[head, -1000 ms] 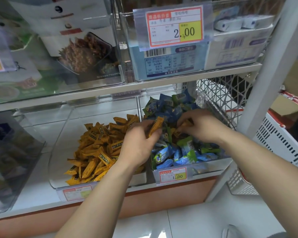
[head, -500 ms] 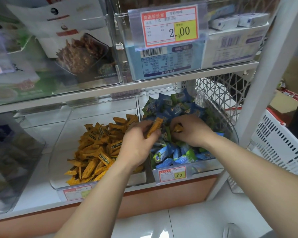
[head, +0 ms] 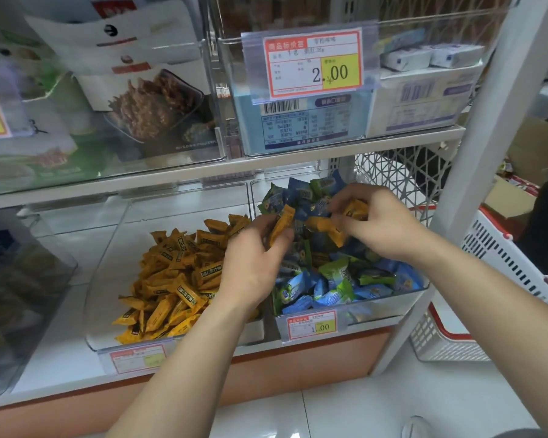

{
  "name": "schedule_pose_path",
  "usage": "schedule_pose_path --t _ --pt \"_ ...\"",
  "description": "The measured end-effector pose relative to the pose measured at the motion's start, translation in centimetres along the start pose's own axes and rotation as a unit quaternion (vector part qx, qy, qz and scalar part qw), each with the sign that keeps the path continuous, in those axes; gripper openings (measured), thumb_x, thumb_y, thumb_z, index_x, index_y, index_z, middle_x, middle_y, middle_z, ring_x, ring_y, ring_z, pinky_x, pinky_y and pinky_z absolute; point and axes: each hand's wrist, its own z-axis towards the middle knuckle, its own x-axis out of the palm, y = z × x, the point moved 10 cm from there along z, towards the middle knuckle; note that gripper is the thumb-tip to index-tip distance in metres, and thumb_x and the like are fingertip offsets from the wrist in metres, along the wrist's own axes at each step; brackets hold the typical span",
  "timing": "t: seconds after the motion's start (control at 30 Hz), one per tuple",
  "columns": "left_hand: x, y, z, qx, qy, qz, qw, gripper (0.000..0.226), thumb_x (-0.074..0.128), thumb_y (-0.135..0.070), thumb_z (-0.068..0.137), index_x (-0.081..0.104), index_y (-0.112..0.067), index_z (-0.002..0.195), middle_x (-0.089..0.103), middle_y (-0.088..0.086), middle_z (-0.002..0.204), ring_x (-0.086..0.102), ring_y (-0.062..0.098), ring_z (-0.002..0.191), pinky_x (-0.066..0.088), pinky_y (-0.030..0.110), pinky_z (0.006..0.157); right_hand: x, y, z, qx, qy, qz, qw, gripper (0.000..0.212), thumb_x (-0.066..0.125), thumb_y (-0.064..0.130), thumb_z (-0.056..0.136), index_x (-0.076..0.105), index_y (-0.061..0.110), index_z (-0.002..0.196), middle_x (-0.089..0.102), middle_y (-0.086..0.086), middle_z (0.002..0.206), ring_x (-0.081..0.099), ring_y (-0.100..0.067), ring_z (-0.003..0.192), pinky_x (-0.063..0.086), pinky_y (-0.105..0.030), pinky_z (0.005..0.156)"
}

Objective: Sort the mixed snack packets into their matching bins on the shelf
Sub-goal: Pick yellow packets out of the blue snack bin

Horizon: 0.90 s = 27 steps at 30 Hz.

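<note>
Lower shelf, two clear bins side by side. Left bin (head: 108, 279) holds a heap of orange packets (head: 171, 267). Right bin (head: 377, 306) is piled with blue and green packets (head: 339, 279), with a few orange ones mixed in near the far middle. Both hands are over the right bin's pile. Left hand (head: 253, 257) is at the divide between the bins, fingers curled, pinching one orange packet (head: 280, 224) held upright between thumb and fingertips. Right hand (head: 380, 226) is just right of it, fingers bent and closed on orange wrappers (head: 355, 210); a further orange packet (head: 326, 229) sticks out below its thumb, and I cannot tell whether that one is gripped or lying on the pile. The two hands are near each other, not touching. A 1.00 price tag (head: 312, 324) is clipped to the right bin's near wall, and a blurred tag (head: 138, 358) sits on the left bin's front. On the upper shelf, a clear bin carries a 2.00 price tag (head: 312, 63) with pale blue boxes (head: 298, 128) behind it. A white shelf post (head: 487, 121) stands at right, with a white basket with red trim (head: 503, 257) beyond it.
</note>
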Motion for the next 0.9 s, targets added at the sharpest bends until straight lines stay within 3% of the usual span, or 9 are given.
schedule_pose_path --t 0.13,0.27,0.37,0.5,0.6,0.67,0.73,0.83,0.9 --pt "-0.6 -2.5 -0.2 0.039 -0.022 -0.076 0.996 0.026 0.051 -0.044 0.099 0.056 -0.028 0.118 0.063 -0.019 0.091 0.058 -0.005 0.089 0.041 0.009 0.070 0.1 1.6 -0.8 -0.008 0.032 0.114 0.993 0.019 0.073 0.005 0.086 0.069 0.023 0.092 0.071 0.009 0.085 0.065 -0.003 0.074 0.051 -0.016 0.070" --pt "1.1 -3.8 -1.3 0.028 0.033 -0.174 0.984 0.035 0.046 -0.050 0.097 0.054 -0.026 0.122 0.066 -0.017 0.104 0.063 0.002 0.093 0.053 0.026 0.080 1.1 1.7 -1.4 0.015 0.037 0.252 0.967 0.021 0.071 0.001 0.087 0.068 0.019 0.097 0.072 0.005 0.085 0.068 -0.011 0.075 0.055 -0.023 0.061" --pt "1.9 -2.4 -1.6 -0.058 0.045 -0.252 0.965 0.032 0.047 -0.047 0.099 0.055 -0.026 0.122 0.069 -0.002 0.099 0.065 0.014 0.080 0.055 0.037 0.066 2.2 1.4 -1.4 0.045 0.037 0.327 0.943 0.031 0.075 0.005 0.079 0.064 0.016 0.107 0.075 0.001 0.091 0.071 -0.015 0.080 0.055 -0.024 0.061" --pt "1.5 -0.5 -1.6 -0.143 0.019 -0.323 0.935 0.027 0.047 -0.034 0.103 0.055 -0.014 0.119 0.064 0.005 0.085 0.059 0.010 0.064 0.046 0.025 0.047 2.9 1.1 -1.3 0.068 0.001 0.306 0.950 0.054 0.086 0.018 0.061 0.062 0.014 0.110 0.072 -0.011 0.102 0.072 -0.018 0.088 0.058 -0.028 0.067" --pt "0.5 0.4 -1.7 -0.152 -0.006 -0.310 0.938 0.036 0.046 -0.041 0.102 0.056 -0.010 0.117 0.064 0.006 0.084 0.057 0.014 0.061 0.046 0.026 0.049 3.6 1.3 -1.3 0.075 -0.025 0.278 0.957 0.039 0.089 0.012 0.064 0.062 0.014 0.092 0.070 -0.004 0.087 0.069 -0.011 0.075 0.056 -0.024 0.060" --pt "0.0 0.4 -1.7 -0.141 0.000 -0.297 0.944 0.038 0.053 -0.046 0.098 0.057 -0.013 0.116 0.068 0.004 0.090 0.064 0.017 0.071 0.047 0.026 0.054 4.1 1.4 -1.2 0.074 -0.038 0.238 0.968 0.030 0.089 0.013 0.069 0.064 0.017 0.085 0.070 -0.003 0.084 0.067 -0.011 0.070 0.054 -0.024 0.055" --pt "-0.2 0.2 -1.9 -0.122 0.024 -0.275 0.953 0.038 0.064 -0.042 0.092 0.059 -0.015 0.118 0.071 0.005 0.099 0.070 0.018 0.085 0.049 0.024 0.056 4.4 1.7 -1.1 0.074 -0.053 0.240 0.966 0.020 0.085 0.012 0.075 0.068 0.015 0.084 0.073 -0.005 0.083 0.069 -0.013 0.069 0.053 -0.022 0.054" --pt "-1.6 0.8 -1.9 -0.109 0.021 -0.275 0.955 0.034 0.070 -0.031 0.090 0.060 -0.011 0.115 0.071 0.006 0.090 0.069 0.018 0.075 0.049 0.026 0.053 5.9 2.1 -1.0 0.094 -0.009 0.350 0.932 0.007 0.074 0.004 0.084 0.072 0.009 0.089 0.075 -0.008 0.079 0.074 -0.018 0.074 0.057 -0.021 0.062" --pt "-3.4 2.3 -1.8 -0.111 -0.008 -0.239 0.965 0.032 0.072 -0.035 0.089 0.061 -0.016 0.113 0.072 0.003 0.089 0.069 0.016 0.077 0.051 0.028 0.057 6.4 2.2 -0.9 0.102 0.029 0.362 0.926 0.010 0.073 0.010 0.087 0.073 0.013 0.097 0.077 -0.007 0.088 0.075 -0.023 0.083 0.060 -0.026 0.066"
